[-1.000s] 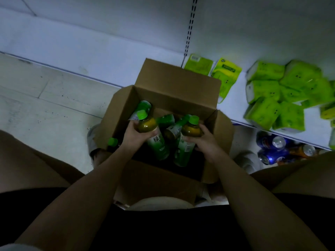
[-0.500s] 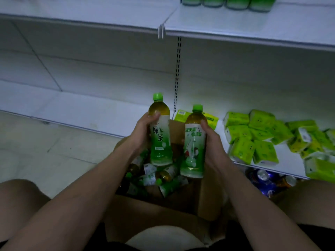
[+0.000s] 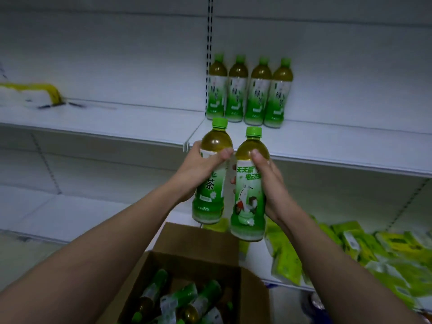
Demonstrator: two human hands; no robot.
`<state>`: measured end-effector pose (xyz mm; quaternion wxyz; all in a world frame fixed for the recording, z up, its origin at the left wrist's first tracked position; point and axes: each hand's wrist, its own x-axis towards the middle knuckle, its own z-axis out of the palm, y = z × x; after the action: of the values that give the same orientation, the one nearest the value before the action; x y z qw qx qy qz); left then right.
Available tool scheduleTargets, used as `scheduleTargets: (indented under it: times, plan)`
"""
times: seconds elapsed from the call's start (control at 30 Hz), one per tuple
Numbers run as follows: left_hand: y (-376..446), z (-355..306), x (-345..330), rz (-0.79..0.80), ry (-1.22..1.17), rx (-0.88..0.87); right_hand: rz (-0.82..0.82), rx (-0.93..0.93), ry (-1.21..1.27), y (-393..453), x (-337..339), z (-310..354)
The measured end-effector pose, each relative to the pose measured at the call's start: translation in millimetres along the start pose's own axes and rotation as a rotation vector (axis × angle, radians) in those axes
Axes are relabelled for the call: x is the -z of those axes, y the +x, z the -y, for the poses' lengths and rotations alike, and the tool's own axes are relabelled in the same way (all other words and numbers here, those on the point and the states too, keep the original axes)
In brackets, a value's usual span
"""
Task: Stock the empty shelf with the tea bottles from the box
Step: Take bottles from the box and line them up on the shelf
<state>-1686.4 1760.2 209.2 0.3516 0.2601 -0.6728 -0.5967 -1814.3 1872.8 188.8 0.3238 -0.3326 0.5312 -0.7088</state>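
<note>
Two tea bottles are held up side by side in front of the white shelf (image 3: 350,146), one in each hand. Far to the left of the left hand (image 3: 198,169), on that shelf, lies a blurred white and yellow package (image 3: 30,94). The left hand wraps around the upper label of the left bottle (image 3: 211,174), thumb across the front just below the shoulder, and holds it upright with its green cap reaching up over the shelf's front edge. Just beside it, nearly touching, stands the right bottle (image 3: 249,185), gripped from its right side by the right hand (image 3: 271,183), whose thumb lies over the bottle's shoulder; this bottle sits a little lower than the other. Above and beyond both hands, four more tea bottles (image 3: 249,90) stand upright in a tight row at the back of the shelf, against the rear panel and just right of the perforated upright. Below the hands, an open cardboard box (image 3: 198,244) holds several more bottles lying jumbled on their sides. Below and to the right of the right hand, green and yellow packets (image 3: 374,249) are heaped on the lowest shelf.
</note>
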Motion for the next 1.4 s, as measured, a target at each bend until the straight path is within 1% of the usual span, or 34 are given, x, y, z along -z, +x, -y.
scheduleTargets:
  times: [0.13,0.3,0.4,0.5,0.7,0.87,1.07,1.2,1.3,1.4]
  plan:
    - [17.3,-32.9,-9.7,0.022,-0.048,-0.092,0.015,0.083,-0.027,5.8,7.6,38.0]
    - [44.4,-84.8,-21.3,0.106,0.025,-0.235,0.007,0.194,-0.075,15.5,21.4,84.7]
    - [58.2,-111.4,-31.4,0.100,0.070,-0.273,-0.030,0.237,-0.092,29.6,30.8,110.3]
    - [72.5,-123.9,-42.9,0.058,0.136,-0.281,-0.067,0.320,-0.140,46.8,42.8,127.1]
    - [105.5,-122.5,-74.8,0.074,0.180,-0.251,-0.178,0.418,-0.113,76.4,78.9,140.6]
    - [131.5,-110.9,-112.0,0.066,0.095,-0.213,-0.249,0.422,-0.113,102.5,111.8,146.2]
    - [163.3,-96.2,-151.4,0.080,0.048,-0.193,-0.279,0.416,-0.187,124.8,144.6,133.8]
    - [171.1,-89.0,-163.6,0.089,0.016,-0.206,-0.269,0.421,-0.231,134.6,153.9,127.0]
    - [171.1,-81.7,-160.4,0.135,0.064,-0.207,-0.232,0.397,-0.274,134.5,157.6,127.9]
    - [162.8,-58.8,-151.7,0.220,0.256,-0.136,-0.208,0.293,-0.364,124.4,165.9,122.8]
